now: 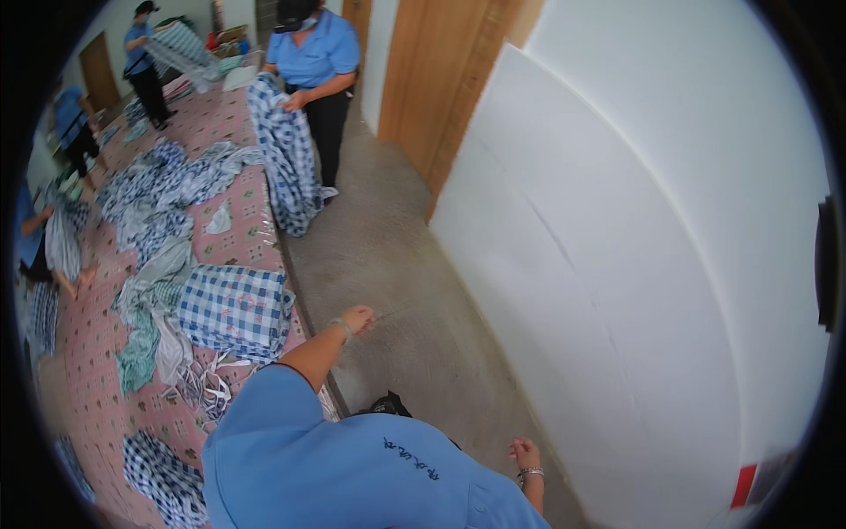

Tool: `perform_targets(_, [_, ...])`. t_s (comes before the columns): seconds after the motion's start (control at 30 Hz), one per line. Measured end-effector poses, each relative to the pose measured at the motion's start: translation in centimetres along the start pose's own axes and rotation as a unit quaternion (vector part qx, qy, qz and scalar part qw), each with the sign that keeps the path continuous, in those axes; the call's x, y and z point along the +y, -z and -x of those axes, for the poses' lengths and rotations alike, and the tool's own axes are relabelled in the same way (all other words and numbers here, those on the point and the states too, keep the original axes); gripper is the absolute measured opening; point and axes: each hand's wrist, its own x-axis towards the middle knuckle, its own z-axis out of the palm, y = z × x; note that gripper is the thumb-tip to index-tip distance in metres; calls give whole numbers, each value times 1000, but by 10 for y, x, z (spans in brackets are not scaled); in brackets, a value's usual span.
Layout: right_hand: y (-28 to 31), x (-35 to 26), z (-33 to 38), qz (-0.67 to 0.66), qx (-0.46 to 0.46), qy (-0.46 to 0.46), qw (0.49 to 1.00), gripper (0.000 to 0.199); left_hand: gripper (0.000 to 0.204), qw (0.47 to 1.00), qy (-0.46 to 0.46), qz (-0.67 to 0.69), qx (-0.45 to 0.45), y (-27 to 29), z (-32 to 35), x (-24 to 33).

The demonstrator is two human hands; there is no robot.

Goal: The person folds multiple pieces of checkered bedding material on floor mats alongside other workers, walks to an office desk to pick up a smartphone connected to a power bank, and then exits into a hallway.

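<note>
My left hand point(358, 320) is stretched out beside the table edge, over the grey floor. Its fingers are closed, and something thin sticks out from them, too small to make out. A folded stack of blue-and-white checked cloth point(233, 307) lies on the table just left of that hand. Low on the right, near the white wall, my right hand point(526, 453) hangs at my side with its fingers curled in and nothing visible in them. White cloth straps point(207, 385) lie in a tangle near my left elbow.
A long table with a pink patterned cover point(88, 361) runs along my left, bearing a heap of checked cloth point(163, 189) and green cloth point(138, 353). Several people in blue shirts handle fabric; one person point(322, 53) stands ahead in the aisle. A wooden door point(441, 79) is beyond.
</note>
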Motion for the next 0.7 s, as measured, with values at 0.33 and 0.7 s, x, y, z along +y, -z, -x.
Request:
perform_targets(0.33, [-9, -83, -190, 166, -199, -64, 964, 25, 26, 912, 342, -218, 67, 108, 44, -143])
perform_targets(0.7, [16, -227, -372, 176, -235, -49, 955, 26, 31, 980, 29, -191, 37, 10, -1, -33])
